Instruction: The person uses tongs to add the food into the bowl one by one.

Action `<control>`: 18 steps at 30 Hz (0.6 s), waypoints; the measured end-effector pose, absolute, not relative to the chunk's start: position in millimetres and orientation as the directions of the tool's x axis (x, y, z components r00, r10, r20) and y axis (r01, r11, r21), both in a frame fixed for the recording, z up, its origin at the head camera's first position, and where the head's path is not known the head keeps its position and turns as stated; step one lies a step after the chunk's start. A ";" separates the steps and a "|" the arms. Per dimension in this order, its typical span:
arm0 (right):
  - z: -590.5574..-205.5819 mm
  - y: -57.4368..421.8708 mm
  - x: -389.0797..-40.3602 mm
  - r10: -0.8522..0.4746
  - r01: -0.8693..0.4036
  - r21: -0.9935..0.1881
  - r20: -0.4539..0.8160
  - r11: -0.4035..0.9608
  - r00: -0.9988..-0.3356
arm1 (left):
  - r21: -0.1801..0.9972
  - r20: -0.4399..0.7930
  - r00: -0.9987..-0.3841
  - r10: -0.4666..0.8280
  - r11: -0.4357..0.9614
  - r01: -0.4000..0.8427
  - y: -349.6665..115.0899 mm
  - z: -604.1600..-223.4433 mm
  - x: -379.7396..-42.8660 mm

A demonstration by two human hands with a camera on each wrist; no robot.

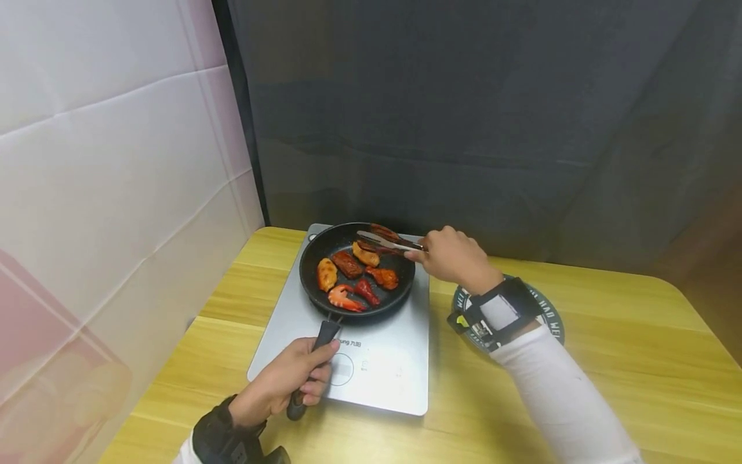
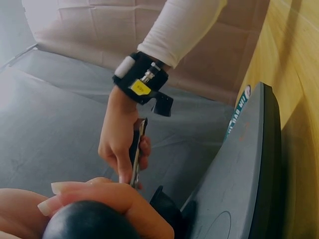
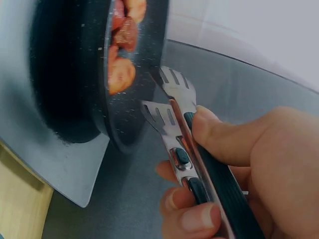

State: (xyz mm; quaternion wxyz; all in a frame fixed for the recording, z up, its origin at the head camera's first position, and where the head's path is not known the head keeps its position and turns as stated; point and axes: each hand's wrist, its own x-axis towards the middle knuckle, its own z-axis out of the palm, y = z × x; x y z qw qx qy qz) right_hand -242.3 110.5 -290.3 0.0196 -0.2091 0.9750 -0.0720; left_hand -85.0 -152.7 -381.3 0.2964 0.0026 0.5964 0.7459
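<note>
My left hand (image 1: 298, 374) grips the black handle (image 1: 326, 335) of a frying pan (image 1: 313, 299). Inside the pan lie a shrimp (image 1: 345, 298), a red drumstick (image 1: 366, 292), an orange drumstick (image 1: 382, 278), a brown slab of meat (image 1: 346, 264) and two yellow-orange wing-like pieces (image 1: 327, 275). Over the pan's far right side, my right hand (image 1: 455, 258) holds metal tongs (image 1: 385, 241) with dark grips. Their slotted, fork-like ends (image 3: 178, 89) stand apart with no food between them in the right wrist view. The left hand's fingers wrap the handle end (image 2: 89, 221) in the left wrist view.
The pan stands on a silver induction cooktop (image 1: 388, 380) on a yellow wooden table (image 1: 614, 341). Below the right forearm lies a round dark disc (image 1: 551, 316) with white lettering. A dark curtain (image 1: 464, 116) hangs behind, a pale panel (image 1: 127, 161) at the left.
</note>
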 end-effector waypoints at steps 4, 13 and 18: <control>-290.8 129.9 -236.2 -0.416 -0.412 -0.215 0.030 0.885 -0.909 | 0.892 -0.348 -0.823 0.448 -0.113 -0.438 -152.4 -381.3 -85.2; -309.2 185.4 -211.9 -0.411 -0.427 -0.274 0.116 0.862 -0.904 | 0.893 -0.349 -0.820 0.454 -0.106 -0.438 -150.7 -380.6 -85.1; -324.9 208.8 -195.4 -0.417 -0.432 -0.283 0.114 0.856 -0.902 | 0.895 -0.337 -0.820 0.462 -0.113 -0.432 -152.7 -380.7 -85.0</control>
